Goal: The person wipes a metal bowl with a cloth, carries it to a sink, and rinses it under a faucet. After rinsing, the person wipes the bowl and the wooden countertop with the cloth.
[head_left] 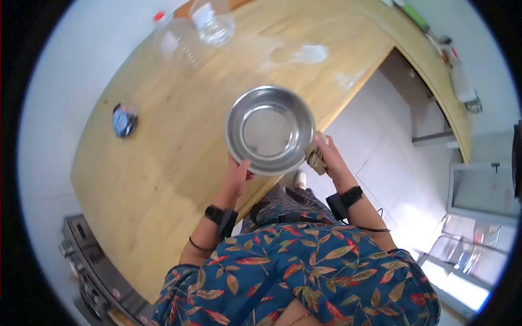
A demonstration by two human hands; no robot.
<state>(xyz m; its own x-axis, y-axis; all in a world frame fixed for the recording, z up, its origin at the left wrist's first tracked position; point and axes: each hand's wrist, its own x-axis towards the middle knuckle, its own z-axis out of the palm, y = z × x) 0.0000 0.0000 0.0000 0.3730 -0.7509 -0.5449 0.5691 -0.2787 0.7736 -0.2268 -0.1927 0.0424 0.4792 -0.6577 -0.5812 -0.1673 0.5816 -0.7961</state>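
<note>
A round steel basin (269, 130) is held level over the front edge of the wooden table. My left hand (237, 176) grips its near left rim, thumb on top. At the right side of the basin, my right hand (331, 155) is closed on a crumpled brown cloth (315, 157), which touches the rim. A little cloudy liquid or a pale sheen shows at the basin's bottom; which one I cannot tell.
On the wooden table (179, 119) lie a small blue packet (125, 120), clear plastic bottles (215, 30) and a white wet patch (311, 54). A stove (103, 266) is at lower left, a glass-doored cabinet (481, 190) at right.
</note>
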